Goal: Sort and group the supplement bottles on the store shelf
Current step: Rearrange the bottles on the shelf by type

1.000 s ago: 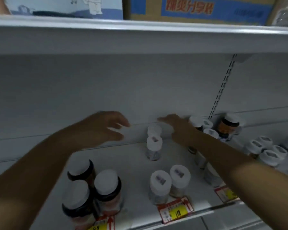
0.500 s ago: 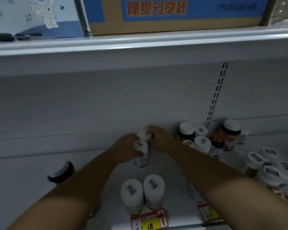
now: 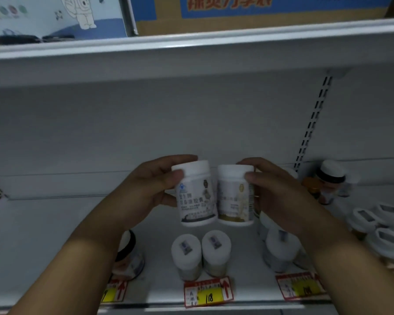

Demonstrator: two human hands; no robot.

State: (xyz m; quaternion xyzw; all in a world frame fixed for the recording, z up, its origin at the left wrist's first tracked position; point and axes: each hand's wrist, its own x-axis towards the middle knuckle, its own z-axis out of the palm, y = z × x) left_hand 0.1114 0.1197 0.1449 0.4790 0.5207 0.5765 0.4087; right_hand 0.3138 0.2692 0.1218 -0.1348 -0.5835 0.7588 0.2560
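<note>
Above white metal shelf: left hand fingers curled round white dark-labelled plastic bottle; right hand grips white gold-labelled plastic bottle; bottles upright, side by side, lifted.

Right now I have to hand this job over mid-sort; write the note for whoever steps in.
Left hand grips a white bottle with a dark-banded label; right hand grips a white bottle with a gold-banded label. Both are held up side by side above the shelf, labels facing the camera.
Done: two white-capped bottles stand paired behind the 118 price tag.
Left: place each held bottle with its matching group; the bottles at the right look unsorted.
</note>
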